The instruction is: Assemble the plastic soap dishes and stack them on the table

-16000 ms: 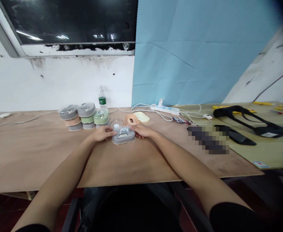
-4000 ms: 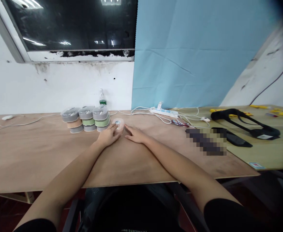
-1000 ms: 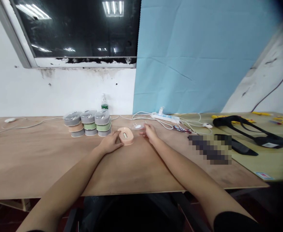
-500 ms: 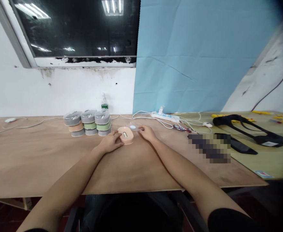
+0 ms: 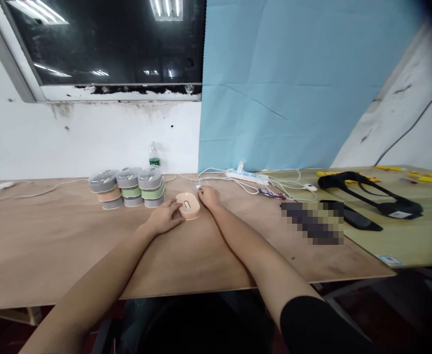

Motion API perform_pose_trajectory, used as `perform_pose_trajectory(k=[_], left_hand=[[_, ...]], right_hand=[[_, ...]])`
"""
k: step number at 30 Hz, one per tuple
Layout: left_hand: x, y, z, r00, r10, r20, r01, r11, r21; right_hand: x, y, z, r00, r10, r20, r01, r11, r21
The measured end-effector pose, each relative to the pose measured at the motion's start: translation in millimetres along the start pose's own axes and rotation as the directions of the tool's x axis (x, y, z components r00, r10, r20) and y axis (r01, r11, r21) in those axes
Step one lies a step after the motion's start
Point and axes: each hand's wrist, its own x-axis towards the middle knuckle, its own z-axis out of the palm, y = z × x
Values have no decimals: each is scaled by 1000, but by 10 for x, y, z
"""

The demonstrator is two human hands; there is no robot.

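Observation:
A small peach-coloured box (image 5: 188,213) with rounded corners lies on the table, a pale slot or insert in the middle of its top. My left hand (image 5: 166,216) grips the box's left side, fingers on the top edge and thumb low at the near side. Just right of the box, my right hand (image 5: 209,197) is closed on a clear plastic lid (image 5: 198,187) with a white spot. Much of this lid is hidden behind my fingers, and its outline is faint against the table.
Three stacks of oval boxes (image 5: 151,184) in grey, green and peach stand at the left, a plastic bottle (image 5: 154,155) behind them. A white power strip (image 5: 248,176) with tangled cables lies at the back. Black strapped gear (image 5: 400,209) sits at the right.
My right hand has come in closer to the box, bringing the clear lid along, and now covers more of it. My left hand keeps its hold. The view has shifted slightly.

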Motion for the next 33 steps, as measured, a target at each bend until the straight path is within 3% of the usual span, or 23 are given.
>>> perform_pose_trajectory(k=[4, 10, 13, 18, 22, 28, 33], left_hand=[[-7, 21, -27, 1000, -5, 2, 5, 1000, -4], [-7, 60, -55, 999, -48, 8, 48, 999, -9], [-4, 68, -57, 991, -130, 17, 130, 991, 5], [-7, 60, -74, 967, -250, 41, 251, 968, -21], [-17, 34, -84, 955, -295, -16, 290, 947, -139], [4, -6, -45, 952, -273, -141, 202, 902, -381], [10, -10, -45, 959, -261, -106, 194, 885, -423]], right_hand=[[-24, 7, -3, 998, -61, 14, 60, 996, 67], [-197, -43, -132, 1000, -25, 3, 24, 994, 111], [-332, -112, -198, 992, -122, 11, 118, 973, 200], [-492, -242, -295, 918, -378, 120, 334, 899, 283], [-506, -278, -371, 862, -460, 213, 394, 873, 287], [-484, -260, -328, 896, -414, 163, 332, 865, 375], [-463, -223, -261, 926, -371, 68, 306, 845, 438]])
